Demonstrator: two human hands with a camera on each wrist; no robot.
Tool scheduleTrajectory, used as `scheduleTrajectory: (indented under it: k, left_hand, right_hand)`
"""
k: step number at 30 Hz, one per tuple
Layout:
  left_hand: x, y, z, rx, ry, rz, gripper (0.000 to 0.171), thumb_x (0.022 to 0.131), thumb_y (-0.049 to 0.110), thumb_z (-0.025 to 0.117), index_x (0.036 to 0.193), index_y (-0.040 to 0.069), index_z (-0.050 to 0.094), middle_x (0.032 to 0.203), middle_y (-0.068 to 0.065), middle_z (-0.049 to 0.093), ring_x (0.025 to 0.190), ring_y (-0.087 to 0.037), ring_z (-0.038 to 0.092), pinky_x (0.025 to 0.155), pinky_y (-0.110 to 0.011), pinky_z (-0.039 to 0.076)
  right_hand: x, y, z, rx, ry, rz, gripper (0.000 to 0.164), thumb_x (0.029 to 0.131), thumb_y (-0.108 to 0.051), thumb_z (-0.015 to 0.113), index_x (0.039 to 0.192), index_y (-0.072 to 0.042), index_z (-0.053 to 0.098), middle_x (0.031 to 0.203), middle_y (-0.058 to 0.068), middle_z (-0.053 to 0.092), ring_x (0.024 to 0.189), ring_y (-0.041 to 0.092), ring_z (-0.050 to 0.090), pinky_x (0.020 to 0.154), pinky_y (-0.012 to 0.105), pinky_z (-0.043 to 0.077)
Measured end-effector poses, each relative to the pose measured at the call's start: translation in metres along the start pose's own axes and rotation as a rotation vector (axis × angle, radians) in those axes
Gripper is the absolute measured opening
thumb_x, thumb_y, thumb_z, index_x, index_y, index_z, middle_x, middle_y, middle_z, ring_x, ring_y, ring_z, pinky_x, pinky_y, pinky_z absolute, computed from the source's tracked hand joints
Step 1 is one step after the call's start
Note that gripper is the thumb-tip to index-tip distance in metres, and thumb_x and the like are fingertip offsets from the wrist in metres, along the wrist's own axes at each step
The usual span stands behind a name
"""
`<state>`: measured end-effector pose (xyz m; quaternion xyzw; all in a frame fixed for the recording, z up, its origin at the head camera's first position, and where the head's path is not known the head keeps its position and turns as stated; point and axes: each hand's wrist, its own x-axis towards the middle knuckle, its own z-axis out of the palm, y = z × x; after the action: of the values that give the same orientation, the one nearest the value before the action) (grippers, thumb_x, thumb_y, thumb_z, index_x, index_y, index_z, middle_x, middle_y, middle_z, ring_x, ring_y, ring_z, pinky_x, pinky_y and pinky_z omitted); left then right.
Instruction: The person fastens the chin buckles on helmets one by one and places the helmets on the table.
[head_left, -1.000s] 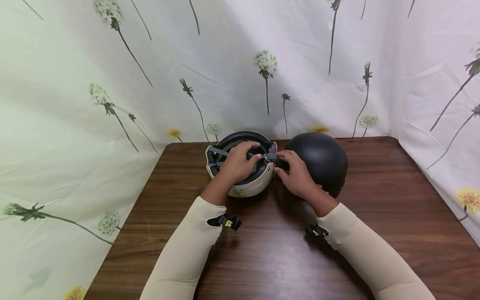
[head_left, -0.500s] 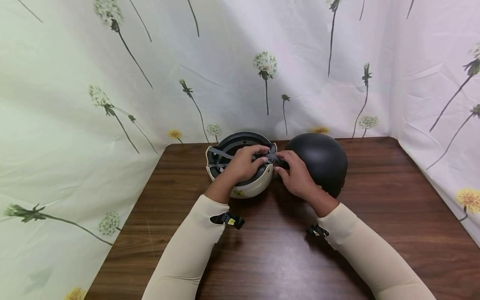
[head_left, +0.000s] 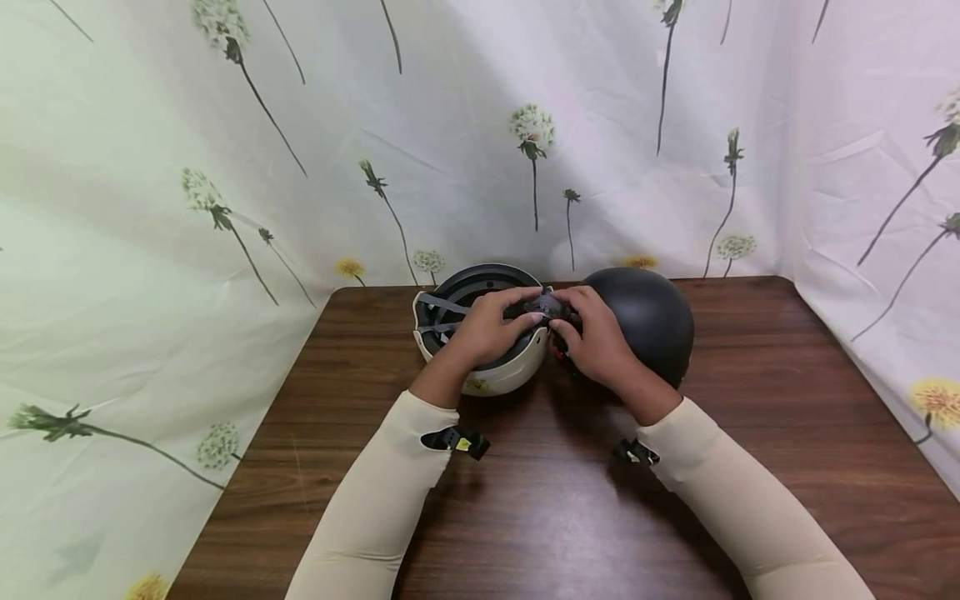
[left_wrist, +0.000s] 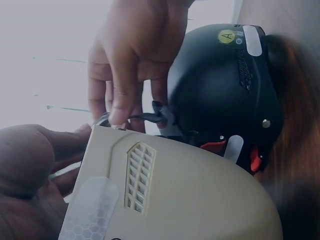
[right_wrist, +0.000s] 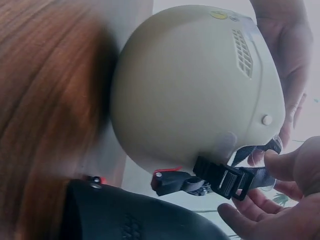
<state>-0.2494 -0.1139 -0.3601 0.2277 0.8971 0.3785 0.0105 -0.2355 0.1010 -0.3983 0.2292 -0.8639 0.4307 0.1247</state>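
Note:
A cream helmet lies upside down on the table, its dark lining and grey straps facing up. Beside it, the black helmet sits crown up. My left hand reaches over the cream helmet's opening, thumb and forefinger pinching the chin strap at the right rim. From the other side, my right hand pinches the same strap between thumb and fingers. In the right wrist view, a black strap slider and a buckle with a red edge hang outside the shell. Fingers partly hide the strap.
The brown wooden table carries both helmets near its back edge. A white curtain printed with dandelions hangs behind and at the sides. Small black wrist devices sit at the sleeve cuffs.
My left hand has moved right from over the lining to the strap at the rim. The right hand has shifted slightly, its fingers now closer to the left hand's.

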Motion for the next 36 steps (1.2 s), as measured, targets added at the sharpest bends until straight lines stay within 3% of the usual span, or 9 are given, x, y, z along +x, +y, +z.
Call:
scheduleTrajectory:
  k: [9,18,25,31,36]
  left_hand:
    - [-0.001,0.001,0.0,-0.012,0.086,0.114,0.047,0.111,0.022,0.066,0.157,0.014,0.061,0.157,-0.013,0.063,0.144,-0.032,0.062,0.121,-0.051,0.05]
    - [-0.003,0.001,0.001,-0.044,0.18,0.098,0.04,0.109,0.019,0.068,0.148,0.009,0.068,0.15,-0.014,0.067,0.136,-0.034,0.065,0.114,-0.052,0.053]
    - [-0.004,-0.002,0.001,-0.134,0.274,0.093,0.036,0.108,0.018,0.07,0.143,0.007,0.072,0.145,-0.014,0.07,0.129,-0.032,0.069,0.106,-0.049,0.058]
    - [-0.005,-0.001,0.001,-0.22,0.4,0.08,0.034,0.107,0.017,0.072,0.138,0.003,0.074,0.137,-0.017,0.074,0.115,-0.032,0.073,0.097,-0.045,0.061]
    - [-0.004,-0.002,0.002,-0.266,0.449,0.062,0.033,0.107,0.015,0.072,0.137,0.002,0.074,0.137,-0.017,0.074,0.118,-0.031,0.075,0.099,-0.043,0.061]
  right_hand:
    - [0.005,-0.008,-0.003,0.001,0.023,-0.027,0.046,0.107,-0.008,0.07,0.151,-0.001,0.061,0.145,0.024,0.059,0.13,0.041,0.063,0.107,0.059,0.054]
    - [0.007,-0.012,0.0,0.061,0.067,-0.033,0.045,0.105,-0.006,0.071,0.149,0.0,0.061,0.136,0.023,0.062,0.12,0.038,0.064,0.106,0.061,0.056]
    - [0.007,-0.01,0.002,0.09,0.064,-0.009,0.049,0.104,-0.007,0.073,0.151,0.0,0.059,0.133,0.023,0.064,0.121,0.039,0.066,0.107,0.062,0.056]
    - [0.008,-0.01,0.002,0.094,0.06,0.009,0.055,0.103,-0.011,0.077,0.153,-0.001,0.057,0.135,0.023,0.066,0.126,0.04,0.066,0.11,0.062,0.054]
    - [0.008,-0.011,0.002,0.107,0.068,0.02,0.049,0.104,-0.008,0.074,0.151,-0.001,0.06,0.134,0.022,0.068,0.125,0.038,0.068,0.108,0.058,0.056]
